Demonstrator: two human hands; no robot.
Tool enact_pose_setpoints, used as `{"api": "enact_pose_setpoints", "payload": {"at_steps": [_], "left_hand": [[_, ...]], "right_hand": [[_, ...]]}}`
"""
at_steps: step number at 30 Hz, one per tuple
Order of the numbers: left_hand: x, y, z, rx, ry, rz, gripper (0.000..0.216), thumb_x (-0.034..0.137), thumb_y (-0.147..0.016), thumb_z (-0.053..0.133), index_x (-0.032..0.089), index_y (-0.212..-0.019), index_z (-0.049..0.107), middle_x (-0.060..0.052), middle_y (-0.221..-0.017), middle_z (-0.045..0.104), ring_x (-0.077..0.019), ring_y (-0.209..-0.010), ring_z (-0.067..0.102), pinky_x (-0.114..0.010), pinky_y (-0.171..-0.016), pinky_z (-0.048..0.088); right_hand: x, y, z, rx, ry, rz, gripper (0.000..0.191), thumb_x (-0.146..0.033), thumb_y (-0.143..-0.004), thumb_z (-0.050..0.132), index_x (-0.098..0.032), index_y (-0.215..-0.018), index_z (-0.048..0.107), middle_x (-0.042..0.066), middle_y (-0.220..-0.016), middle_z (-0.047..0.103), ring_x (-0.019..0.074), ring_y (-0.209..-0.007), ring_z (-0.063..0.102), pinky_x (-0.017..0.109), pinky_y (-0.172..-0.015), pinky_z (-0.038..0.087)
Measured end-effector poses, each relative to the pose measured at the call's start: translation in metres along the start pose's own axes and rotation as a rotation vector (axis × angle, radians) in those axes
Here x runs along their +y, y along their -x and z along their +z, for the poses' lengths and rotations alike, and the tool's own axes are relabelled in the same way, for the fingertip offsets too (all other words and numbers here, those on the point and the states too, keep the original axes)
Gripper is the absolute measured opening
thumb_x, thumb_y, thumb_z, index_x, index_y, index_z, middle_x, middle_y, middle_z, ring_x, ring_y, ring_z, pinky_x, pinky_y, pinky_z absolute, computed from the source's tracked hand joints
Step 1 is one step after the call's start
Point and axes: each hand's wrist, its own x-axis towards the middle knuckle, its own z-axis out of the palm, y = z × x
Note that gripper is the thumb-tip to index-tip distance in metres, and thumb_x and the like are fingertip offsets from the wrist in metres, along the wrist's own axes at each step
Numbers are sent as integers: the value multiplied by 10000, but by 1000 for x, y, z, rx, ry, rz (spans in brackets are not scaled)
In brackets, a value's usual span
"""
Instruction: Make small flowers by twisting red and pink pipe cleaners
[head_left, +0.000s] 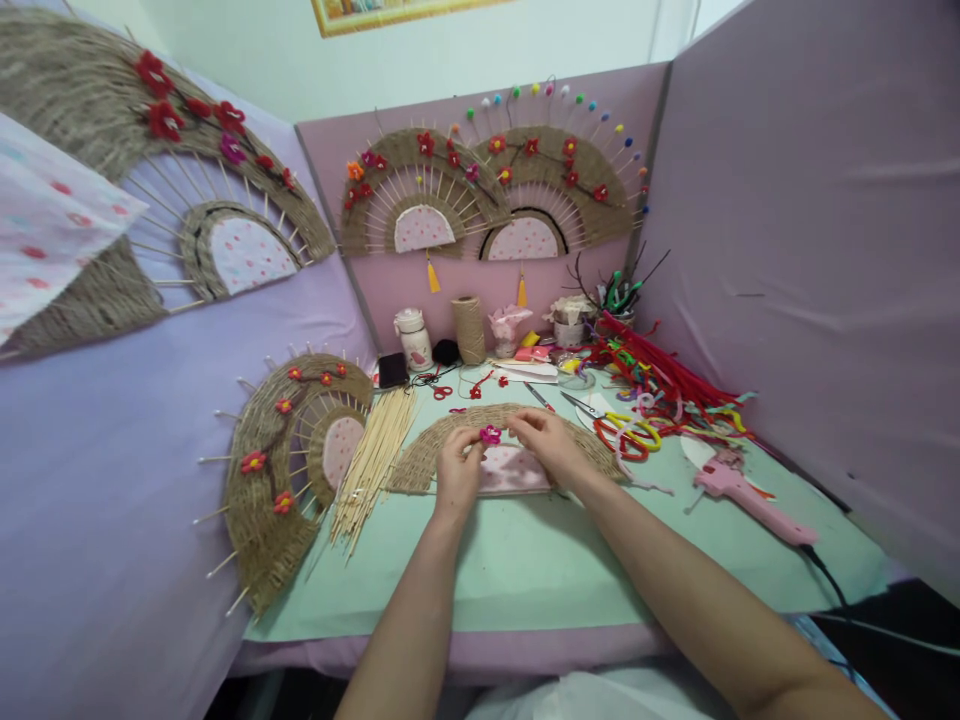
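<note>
A small magenta fuzzy flower (490, 435) is pinched at the fingertips of my left hand (459, 468). Just to its right, my right hand (547, 442) is closed with thumb and finger together; whatever it holds is too small to make out. Both hands are above a half-round twine-wrapped fan (421, 452) lying on the table. Its pale centre with pink spots (514, 470) shows between my wrists, and my hands and forearms hide parts of the fan.
Left of the fan lies a bundle of thin sticks (375, 450). To the right are scissors with yellow handles (634, 430), a pink glue gun (757, 500) with a cord, and a heap of red pipe cleaners (667, 365). A twine spool (469, 330) and a white bottle (413, 340) stand behind.
</note>
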Motion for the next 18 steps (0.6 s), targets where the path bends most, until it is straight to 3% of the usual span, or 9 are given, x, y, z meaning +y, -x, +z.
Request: {"api": "enact_pose_setpoints", "payload": {"at_steps": [3, 6, 10, 18], "left_hand": [[3, -1, -2, 49, 55, -56, 159, 249, -736, 560, 167, -797, 681, -66, -860, 589, -168, -803, 550, -240, -567, 496], [5, 0, -2, 46, 63, -67, 167, 260, -735, 563, 164, -802, 682, -67, -860, 587, -166, -800, 553, -241, -569, 504], [5, 1, 0, 32, 49, -50, 151, 254, -723, 583, 166, -786, 688, -71, -872, 596, -169, -810, 555, -236, -565, 500], [1, 1, 2, 19, 66, -8, 108, 214, -700, 601, 177, -733, 697, -70, -892, 602, -174, -845, 554, -241, -588, 496]], "right_hand": [[-6, 3, 0, 40, 130, -369, 154, -313, -789, 556, -178, -823, 621, 42, -826, 572, 146, -768, 522, 271, -701, 423], [-5, 6, 3, 49, 241, -595, 89, -230, -809, 554, -203, -849, 628, 53, -859, 548, 168, -860, 523, 319, -772, 434], [1, 5, 5, 74, 365, -694, 91, -222, -819, 556, -213, -856, 640, 49, -808, 552, 167, -810, 519, 316, -719, 447], [5, 4, 3, 57, 512, -745, 154, -190, -854, 501, -209, -848, 653, 51, -828, 592, 161, -813, 509, 298, -714, 418]]}}
